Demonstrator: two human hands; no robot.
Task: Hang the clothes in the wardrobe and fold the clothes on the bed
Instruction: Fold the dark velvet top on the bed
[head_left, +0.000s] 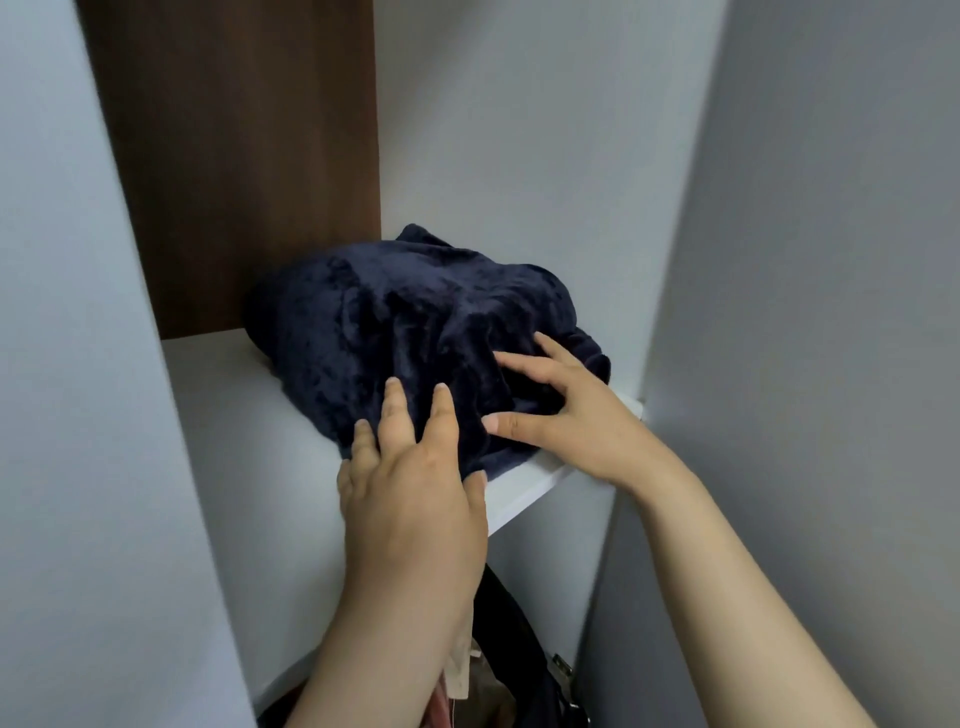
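— While the left hand (410, 467) lies flat on the front of that navy fleece (415, 312) on the shelf (524, 491), how would it handle?
— Soft, light, floppy, I reckon. It's bundled loose, so it'll sag. Nothing fragile. Right hand (566, 410) is spread flat on it too, neither one gripping. I'd scoop under the front edge with both, not pinch the top.
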